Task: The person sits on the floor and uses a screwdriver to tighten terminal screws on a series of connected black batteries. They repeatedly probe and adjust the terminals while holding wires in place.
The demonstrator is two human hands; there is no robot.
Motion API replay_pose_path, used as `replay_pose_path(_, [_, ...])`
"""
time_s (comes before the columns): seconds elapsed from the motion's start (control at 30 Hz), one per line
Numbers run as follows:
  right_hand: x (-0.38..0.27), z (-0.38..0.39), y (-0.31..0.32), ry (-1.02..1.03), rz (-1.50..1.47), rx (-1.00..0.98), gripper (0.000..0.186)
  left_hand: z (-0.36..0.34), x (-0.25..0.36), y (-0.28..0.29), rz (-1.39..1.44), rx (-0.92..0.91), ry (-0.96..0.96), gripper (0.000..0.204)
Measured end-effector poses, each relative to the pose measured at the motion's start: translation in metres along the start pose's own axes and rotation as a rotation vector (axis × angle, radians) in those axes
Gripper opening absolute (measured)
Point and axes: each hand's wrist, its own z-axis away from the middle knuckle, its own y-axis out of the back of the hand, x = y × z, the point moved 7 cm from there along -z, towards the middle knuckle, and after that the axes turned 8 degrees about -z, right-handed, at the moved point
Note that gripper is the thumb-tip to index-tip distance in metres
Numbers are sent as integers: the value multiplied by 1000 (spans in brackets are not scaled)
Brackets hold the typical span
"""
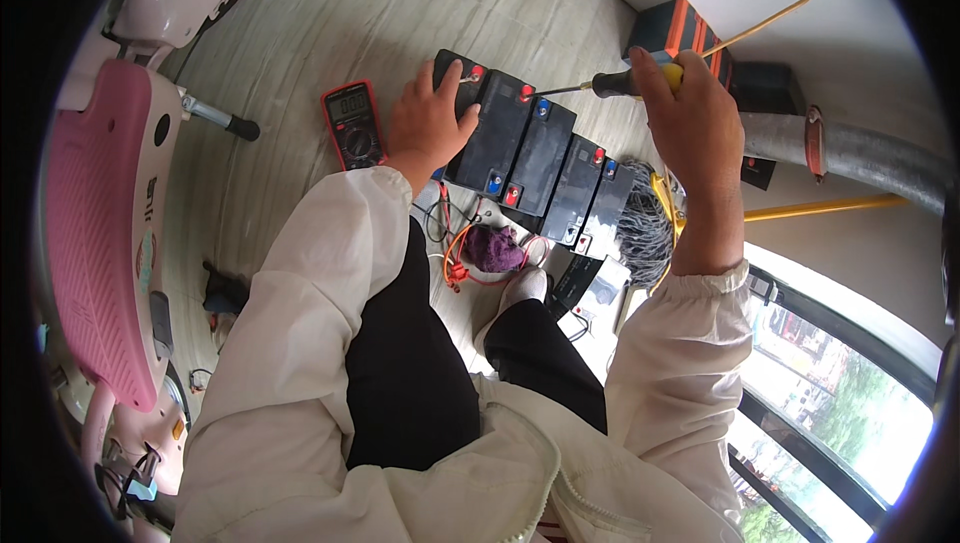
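A row of black batteries (497, 133) with red and blue terminals lies on the floor in front of me. My left hand (428, 121) rests on the leftmost battery (468, 93), fingers apart, the fingertips near its red terminal (477, 73). My right hand (692, 113) is closed round the black-and-yellow handle of a screwdriver (612, 84). Its shaft points left, with the tip at or very near the red terminal (526, 93) of the second battery. A red-and-black multimeter (354, 125) lies on the floor just left of my left hand.
Below the batteries are loose wires (457, 268), a purple cloth (495, 248) and my shoes. A grey stringy bundle (645, 223) sits at their right end. An orange-and-black box (668, 29) stands by the wall, near a grey pipe (870, 155). A pink scooter (105, 233) stands left.
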Motion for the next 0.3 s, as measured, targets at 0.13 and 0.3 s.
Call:
replay_pose_path(0.13, [6,0,0,119,-187,120,45,-2,4,1,-13,2,-5,66])
replay_pose_path(0.3, [15,-4,-6,99,-118,64,49,-2,5,1,-21,-6,-6,67])
